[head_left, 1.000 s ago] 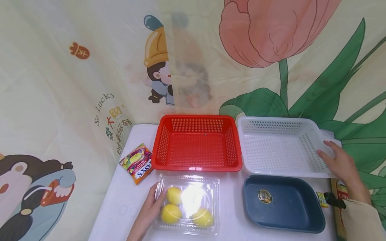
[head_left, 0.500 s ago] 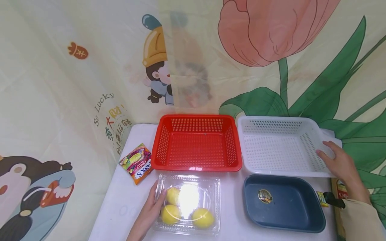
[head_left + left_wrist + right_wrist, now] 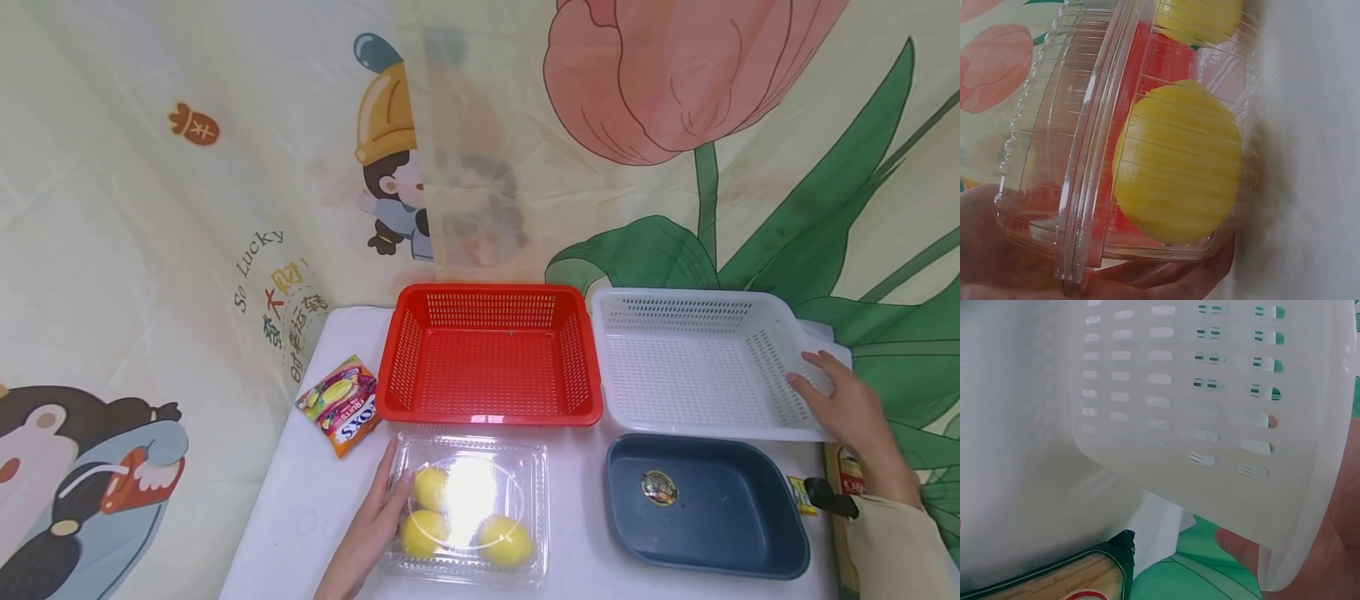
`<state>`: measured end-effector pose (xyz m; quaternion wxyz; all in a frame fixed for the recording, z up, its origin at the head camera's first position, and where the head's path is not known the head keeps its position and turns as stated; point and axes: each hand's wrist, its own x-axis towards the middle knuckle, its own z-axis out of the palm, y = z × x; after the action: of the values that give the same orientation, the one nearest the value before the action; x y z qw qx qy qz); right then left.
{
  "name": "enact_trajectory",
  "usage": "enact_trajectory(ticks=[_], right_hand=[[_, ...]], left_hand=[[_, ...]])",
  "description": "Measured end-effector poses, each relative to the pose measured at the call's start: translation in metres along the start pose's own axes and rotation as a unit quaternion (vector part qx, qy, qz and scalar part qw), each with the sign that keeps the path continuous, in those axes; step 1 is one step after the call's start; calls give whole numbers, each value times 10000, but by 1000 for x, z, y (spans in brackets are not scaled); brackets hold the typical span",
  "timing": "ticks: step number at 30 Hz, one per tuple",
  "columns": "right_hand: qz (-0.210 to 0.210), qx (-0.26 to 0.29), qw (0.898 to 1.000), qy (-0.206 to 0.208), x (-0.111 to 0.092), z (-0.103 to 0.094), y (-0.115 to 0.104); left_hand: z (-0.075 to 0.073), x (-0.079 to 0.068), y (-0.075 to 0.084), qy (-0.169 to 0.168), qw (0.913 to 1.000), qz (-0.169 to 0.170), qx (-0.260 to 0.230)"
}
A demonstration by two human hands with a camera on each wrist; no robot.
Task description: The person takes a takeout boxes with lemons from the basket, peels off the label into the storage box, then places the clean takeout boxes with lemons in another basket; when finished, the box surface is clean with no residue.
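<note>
My left hand holds the left side of a clear plastic box, thumb near the lid's edge. Three lemons lie inside it, partly under glare. The left wrist view shows one lemon close up through the ribbed wall, with fingers round the box's end. Over on the right, my right hand grips the right end of a white perforated basket by its rim. Much of that hand is hidden behind the basket wall in the right wrist view.
A red basket stands beside the white one, with a colourful Fox's Fruits bag at its left. In front of the white basket is a dark blue basin. A small yellow packet and a larger pack lie by the right sleeve.
The clear box and the lemons in it have shifted very slightly, and its glare has changed. Both hands keep their places.
</note>
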<state>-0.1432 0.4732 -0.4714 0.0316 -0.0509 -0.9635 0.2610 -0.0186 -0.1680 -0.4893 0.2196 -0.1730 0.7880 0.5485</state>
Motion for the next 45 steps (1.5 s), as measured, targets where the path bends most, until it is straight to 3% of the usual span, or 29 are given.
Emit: enact_trajectory(ticks=[14, 26, 39, 45], right_hand=[[17, 15, 10000, 8, 1, 0, 0], [-8, 79, 10000, 57, -2, 1, -1], [-21, 107, 9999, 58, -4, 3, 2], [5, 144, 9999, 34, -2, 3, 2]], left_hand=[[-2, -9, 11, -60, 10000, 32, 49], [-12, -32, 42, -215, 9974, 648, -241], [-21, -7, 76, -343, 9852, 1664, -225], [-17, 4, 96, -438, 9803, 1910, -243]])
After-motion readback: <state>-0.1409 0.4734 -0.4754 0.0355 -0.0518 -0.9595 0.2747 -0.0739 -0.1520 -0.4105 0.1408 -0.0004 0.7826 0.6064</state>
